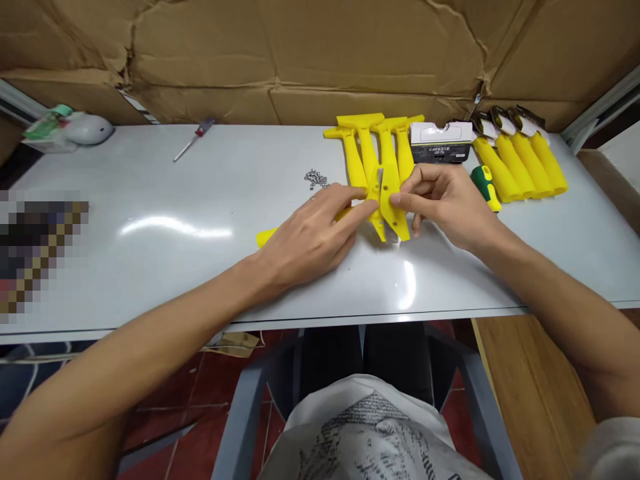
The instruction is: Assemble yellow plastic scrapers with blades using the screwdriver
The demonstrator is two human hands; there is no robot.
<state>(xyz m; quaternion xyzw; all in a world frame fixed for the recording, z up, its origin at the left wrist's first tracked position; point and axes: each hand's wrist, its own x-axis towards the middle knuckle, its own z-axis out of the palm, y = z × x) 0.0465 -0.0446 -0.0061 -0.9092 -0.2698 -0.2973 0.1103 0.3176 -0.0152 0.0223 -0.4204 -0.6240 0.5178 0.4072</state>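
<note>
White and glossy, the table [175,273] spreads beneath both hands. The left hand [313,237] is closed around a yellow handle [379,228], whose rounded end pokes out behind the wrist side and whose wide head lies at the fingertips. The right hand [443,200] pinches a yellow plate [393,217] just beside that head. Small screws [316,178] lie heaped beyond the left hand.

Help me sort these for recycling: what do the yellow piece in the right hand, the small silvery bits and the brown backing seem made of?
Yellow piece: probably moulded plastic, smooth and evenly coloured.
Silvery bits: likely shiny metal, given their glints.
Brown backing: apparently cardboard, matte, with creases and torn edges.
</note>
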